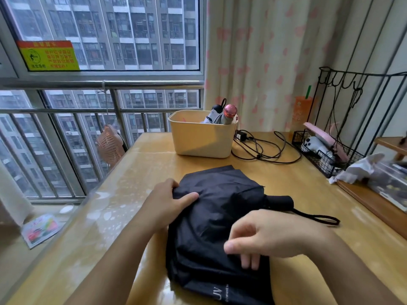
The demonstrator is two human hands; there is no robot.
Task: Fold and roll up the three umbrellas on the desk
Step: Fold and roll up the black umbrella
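A black umbrella (222,208) lies collapsed on the wooden desk (308,194), its canopy loose and spread, its handle (279,201) and wrist strap pointing right. My left hand (169,203) grips the canopy's left edge, thumb lying on top of the cloth. My right hand (264,236) rests on the canopy's near part with fingers curled down onto the fabric. Two rolled umbrellas stand in a cream tub (198,137) at the back: a grey one (211,117) and one with a pink handle (230,112).
A black cable (264,148) lies coiled behind the umbrella. A wire rack (326,150) with a pink item stands at the right, with an orange cup (301,111) behind. A crumpled bag (361,166) and wooden tray sit at the right edge. Window railing is left.
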